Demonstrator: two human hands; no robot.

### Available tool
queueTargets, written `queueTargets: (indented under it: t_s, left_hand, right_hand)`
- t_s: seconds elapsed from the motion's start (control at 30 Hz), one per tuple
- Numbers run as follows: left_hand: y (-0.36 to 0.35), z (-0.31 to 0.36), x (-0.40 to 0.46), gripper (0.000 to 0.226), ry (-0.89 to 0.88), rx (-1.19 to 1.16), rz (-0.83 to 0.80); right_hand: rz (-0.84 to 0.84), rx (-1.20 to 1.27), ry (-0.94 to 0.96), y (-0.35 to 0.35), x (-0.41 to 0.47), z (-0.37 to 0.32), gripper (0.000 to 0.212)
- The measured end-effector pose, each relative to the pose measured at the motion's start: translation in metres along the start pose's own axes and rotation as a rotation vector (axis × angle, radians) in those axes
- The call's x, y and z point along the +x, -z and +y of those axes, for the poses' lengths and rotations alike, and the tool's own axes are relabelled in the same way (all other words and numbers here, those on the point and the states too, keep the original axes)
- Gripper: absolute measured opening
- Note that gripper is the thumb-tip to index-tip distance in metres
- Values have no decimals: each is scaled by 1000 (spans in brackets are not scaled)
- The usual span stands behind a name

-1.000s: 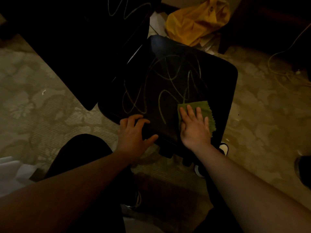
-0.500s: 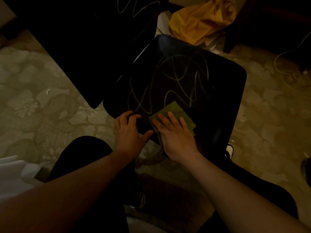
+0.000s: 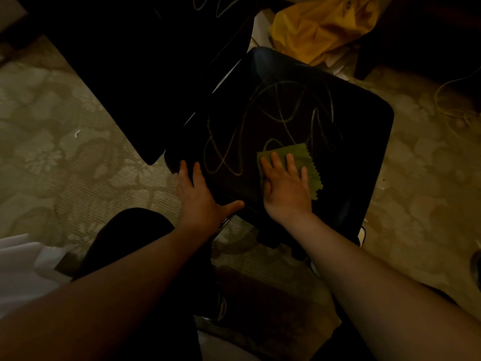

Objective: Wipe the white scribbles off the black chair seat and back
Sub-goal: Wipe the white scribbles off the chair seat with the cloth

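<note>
Right hand (image 3: 285, 188) lies flat, fingers spread, pressing a green cloth (image 3: 294, 157) onto the black chair seat (image 3: 351, 131) near its front edge. Left hand (image 3: 200, 196), fingers apart, braces the seat's front-left corner. White scribbles (image 3: 260, 121) cover the seat.

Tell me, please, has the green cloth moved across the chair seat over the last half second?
Yes. The green cloth under the right hand has slid rightward along the chair seat, away from the left hand bracing the front-left corner.

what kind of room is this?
Probably a dim, cluttered carpeted room in a home or office: patterned beige carpet, black padded chair seat, crumpled yellow plastic bag on the floor.
</note>
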State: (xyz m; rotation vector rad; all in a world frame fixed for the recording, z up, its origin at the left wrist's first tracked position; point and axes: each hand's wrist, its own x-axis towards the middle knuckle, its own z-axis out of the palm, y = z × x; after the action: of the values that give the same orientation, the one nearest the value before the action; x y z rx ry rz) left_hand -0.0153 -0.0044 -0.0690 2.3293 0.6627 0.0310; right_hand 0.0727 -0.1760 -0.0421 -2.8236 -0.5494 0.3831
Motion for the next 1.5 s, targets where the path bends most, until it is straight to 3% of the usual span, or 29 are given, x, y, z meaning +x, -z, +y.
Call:
queueTargets:
  t_s: [0.13, 0.23, 0.37, 0.57, 0.73, 0.93, 1.1, 1.27, 1.5]
  left_hand:
    - [0, -2, 1, 140, -20, -5, 15]
    - [0, -6, 2, 143, -63, 5, 36]
    - [4, -10, 4, 142, -65, 20, 25]
    - [11, -8, 6, 136, -20, -3, 24]
    - [13, -7, 10, 146, 44, -28, 34]
    - [11, -6, 10, 152, 13, -111, 10]
    - [10, -10, 15, 139, 33, -145, -17]
    - [12, -11, 15, 147, 23, -183, 0]
    - [16, -8, 20, 149, 49, -195, 29]
  right_hand:
    - [-116, -118, 332, 0, -4, -19, 63]
    - [-166, -138, 463, -2, -2, -28, 63]
    - [-123, -125, 446, -4, 7, -23, 62]
    - [-9, -28, 187, -3, 31, -22, 56]
    - [7, -7, 102, -7, 38, -34, 58]
    - [-112, -51, 345, -9, 37, -51, 56]
    - [-230, -12, 588, -14, 36, -66, 54]
    - [-168, -28, 513, -14, 45, -65, 56]
    - [-49, 70, 141, -11, 81, -62, 56]
